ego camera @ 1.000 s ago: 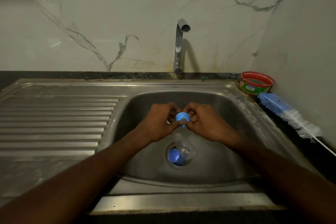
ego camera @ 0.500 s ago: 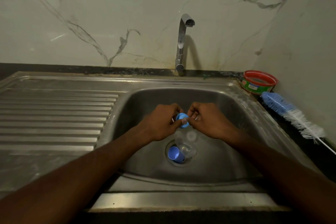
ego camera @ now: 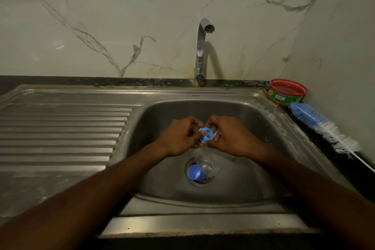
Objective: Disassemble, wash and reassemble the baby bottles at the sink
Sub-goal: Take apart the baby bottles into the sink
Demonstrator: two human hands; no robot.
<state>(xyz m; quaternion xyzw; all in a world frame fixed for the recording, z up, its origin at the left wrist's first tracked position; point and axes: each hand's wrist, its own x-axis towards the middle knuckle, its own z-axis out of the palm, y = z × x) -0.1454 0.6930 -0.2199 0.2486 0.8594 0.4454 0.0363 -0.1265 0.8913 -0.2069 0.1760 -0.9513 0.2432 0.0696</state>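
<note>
While two hands (ego camera: 182, 136) (ego camera: 229, 138) grip one ring (ego camera: 206, 135) (blue).

We note: left hand (ego camera: 180, 136) and right hand (ego camera: 233, 136) pinch blue ring (ego camera: 206, 135) over sink basin (ego camera: 253, 119); clear bottle (ego camera: 208, 166), blue cap (ego camera: 195, 173) on drain; brush (ego camera: 320, 126), red tub (ego camera: 287, 91) right.

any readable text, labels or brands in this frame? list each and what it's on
Nothing can be read for certain.
Red-rimmed green tub: red lettering at its left edge and a small white label on its side, both too small and blurred to read.
Blue ring in the hands, bottle parts over the drain, tap, bottle brush: no markings visible.
</note>
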